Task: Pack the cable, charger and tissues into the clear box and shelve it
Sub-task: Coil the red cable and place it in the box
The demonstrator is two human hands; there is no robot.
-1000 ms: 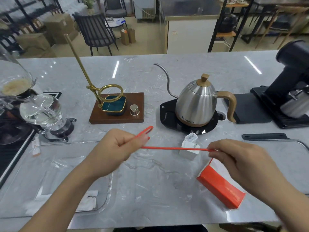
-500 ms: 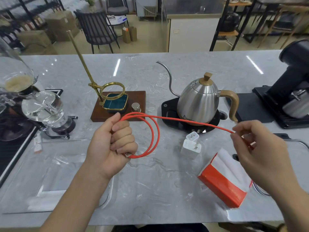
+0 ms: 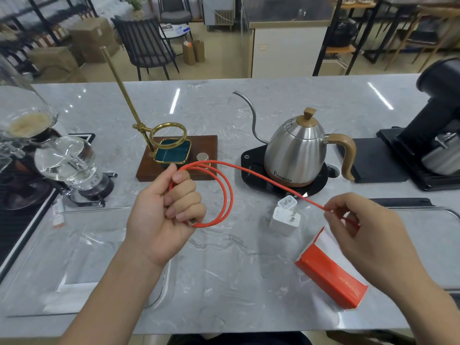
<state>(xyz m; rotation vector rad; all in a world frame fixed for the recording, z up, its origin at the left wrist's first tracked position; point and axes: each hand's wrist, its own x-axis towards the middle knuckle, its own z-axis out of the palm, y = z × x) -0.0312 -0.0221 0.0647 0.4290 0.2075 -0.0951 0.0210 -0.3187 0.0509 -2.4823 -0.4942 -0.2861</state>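
My left hand (image 3: 165, 215) grips an orange-red cable (image 3: 227, 195) coiled into two loops above the marble counter. From the loops the cable runs right to my right hand (image 3: 358, 235), which pinches its free stretch. A white charger (image 3: 285, 216) lies on the counter between my hands. An orange pack of tissues (image 3: 328, 275) lies under my right hand. A clear box (image 3: 74, 257) sits at the front left, beneath my left forearm. Another clear plastic piece (image 3: 443, 212), perhaps the lid, lies at the right edge.
A steel gooseneck kettle (image 3: 298, 150) stands on its black base behind the charger. A brass pour-over stand on a wooden block (image 3: 174, 158) is behind my left hand. A glass siphon brewer (image 3: 62, 163) stands at the left, a black grinder (image 3: 435, 135) at the right.
My left hand has gathered a second loop of cable. My right hand has slid lower along the cable, toward the tissue pack.
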